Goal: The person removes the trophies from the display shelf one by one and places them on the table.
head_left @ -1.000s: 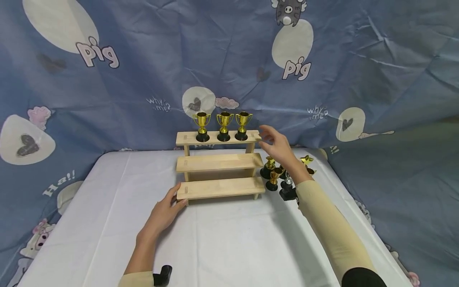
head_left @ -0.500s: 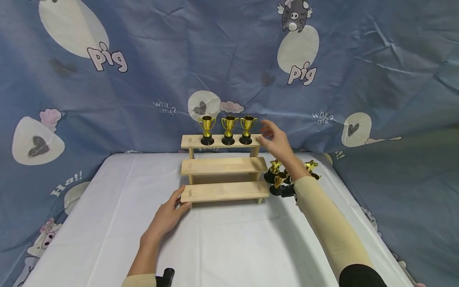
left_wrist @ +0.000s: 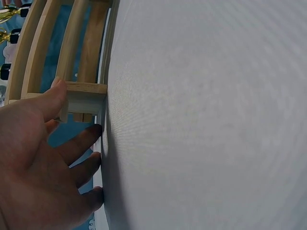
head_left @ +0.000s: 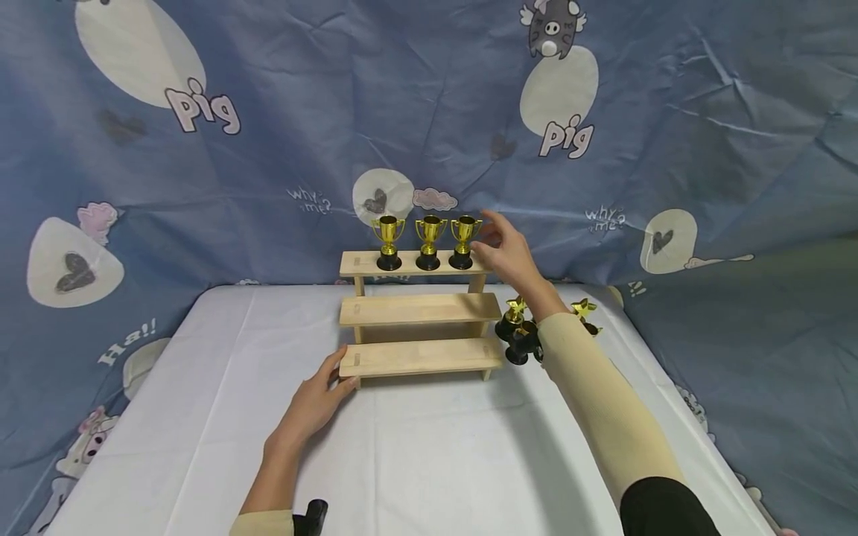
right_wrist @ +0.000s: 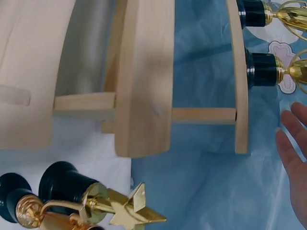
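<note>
Right hand (head_left: pixel 508 253), fingers parted, is beside a gold trophy (head_left: pixel 462 231); left hand (head_left: pixel 315 402) grips shelf (head_left: pixel 418 309).

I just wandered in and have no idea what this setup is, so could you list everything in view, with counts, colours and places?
Three-tier wooden stand: 1, pale tan, on the table
Two-handled metallic trophy cups: 3, gold with round black bases, upright along the top tier
Star-topped trophies: 2 visible, gold, right of the stand
Small trophy cup: 1, copper-gold with black base, beside a star-topped trophy
Other trophies there: count unclear, partly hidden by the arm
Cloth-covered table: 1, white, under the stand
Printed fabric backdrop: blue with "pig" lettering, behind
Long sleeves: 2, cream, on both arms
Left hand: 1, bare, holding the lowest tier's left end
Right hand: 1, bare, beside the rightmost cup
</note>
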The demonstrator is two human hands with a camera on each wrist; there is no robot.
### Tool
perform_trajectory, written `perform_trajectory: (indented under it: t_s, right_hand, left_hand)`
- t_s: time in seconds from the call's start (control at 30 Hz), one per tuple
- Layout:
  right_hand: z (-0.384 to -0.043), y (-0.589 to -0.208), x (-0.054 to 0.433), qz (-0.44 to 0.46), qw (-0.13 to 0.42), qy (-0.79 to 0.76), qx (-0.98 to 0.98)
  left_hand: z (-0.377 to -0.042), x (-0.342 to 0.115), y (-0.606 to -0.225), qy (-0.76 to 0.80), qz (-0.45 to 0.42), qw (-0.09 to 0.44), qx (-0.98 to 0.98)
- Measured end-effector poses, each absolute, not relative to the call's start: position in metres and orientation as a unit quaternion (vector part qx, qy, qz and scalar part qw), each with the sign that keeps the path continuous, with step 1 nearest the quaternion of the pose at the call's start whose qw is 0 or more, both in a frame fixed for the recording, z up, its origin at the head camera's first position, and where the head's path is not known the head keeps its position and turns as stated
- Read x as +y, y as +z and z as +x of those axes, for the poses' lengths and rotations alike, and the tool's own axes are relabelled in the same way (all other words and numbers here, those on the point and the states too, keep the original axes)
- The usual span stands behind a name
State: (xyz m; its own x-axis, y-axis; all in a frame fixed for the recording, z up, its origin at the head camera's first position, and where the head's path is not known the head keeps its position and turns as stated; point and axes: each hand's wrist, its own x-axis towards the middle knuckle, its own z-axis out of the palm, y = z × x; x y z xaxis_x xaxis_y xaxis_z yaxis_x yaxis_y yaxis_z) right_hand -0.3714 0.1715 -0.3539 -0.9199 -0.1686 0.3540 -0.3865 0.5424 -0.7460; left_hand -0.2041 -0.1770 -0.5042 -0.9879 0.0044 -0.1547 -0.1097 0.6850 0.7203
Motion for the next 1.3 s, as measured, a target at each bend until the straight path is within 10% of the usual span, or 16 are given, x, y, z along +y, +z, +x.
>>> perform_trajectory:
  t_s: [1.3]
  right_hand:
    - [-0.366,-0.349,0.162,0.159,0.196,0.452,-0.855]
  left_hand:
    - [-0.207,-0.177,-0.506,0.390,-0.012,0.067,0.918]
